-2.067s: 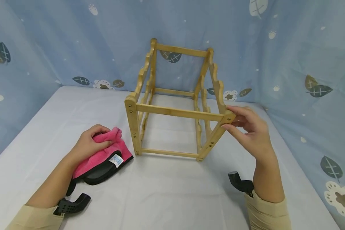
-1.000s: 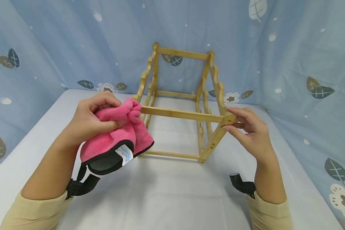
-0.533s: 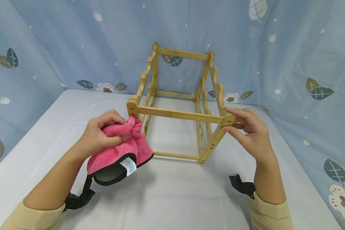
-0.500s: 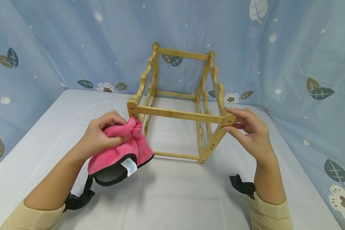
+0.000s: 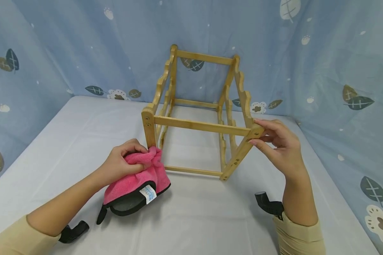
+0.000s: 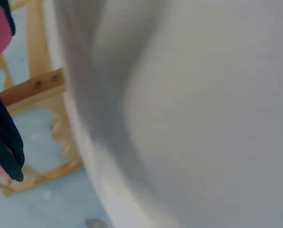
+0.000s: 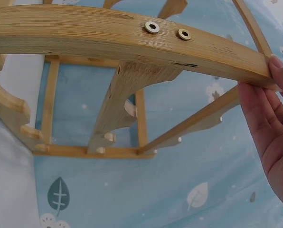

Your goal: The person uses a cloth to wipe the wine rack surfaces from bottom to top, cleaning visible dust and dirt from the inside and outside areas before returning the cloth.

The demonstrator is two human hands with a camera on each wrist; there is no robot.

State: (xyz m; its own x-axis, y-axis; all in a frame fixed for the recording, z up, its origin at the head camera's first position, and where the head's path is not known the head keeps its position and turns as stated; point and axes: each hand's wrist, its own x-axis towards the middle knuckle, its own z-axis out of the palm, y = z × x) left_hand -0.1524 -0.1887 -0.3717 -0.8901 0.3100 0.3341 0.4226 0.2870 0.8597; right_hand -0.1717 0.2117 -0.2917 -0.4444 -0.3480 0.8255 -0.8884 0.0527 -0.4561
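1. From where I stand, the rack (image 5: 201, 125) is upright on the white tabletop (image 5: 194, 223), its far end close to the blue curtain (image 5: 261, 46).
2. The left hand (image 5: 122, 163) holds a pink cloth (image 5: 132, 184), bunched between thumb and fingers.
3. That cloth is at the lower part of the rack's left front leg (image 5: 149, 129), hiding the foot from me; I cannot tell whether it wraps around the leg.
4. The cloth has black edging, a dark grey patch, a white tag (image 5: 148, 193) with blue print, and a black loop (image 5: 101, 214) at its near left corner.
5. The right hand (image 5: 280, 146) pinches the rack's upper right front corner, thumb below and fingers above.
6. The rack is pale wood, with wavy side rails and straight crossbars; two screws (image 7: 152, 27) show plainly on the right front leg (image 7: 84, 28) in the right wrist view.
7. Beige sleeves (image 5: 300, 235) cover both forearms partway, and a black mount (image 5: 268, 203) sits at each wrist.
8. The curtain carries leaves, flowers and paw prints.
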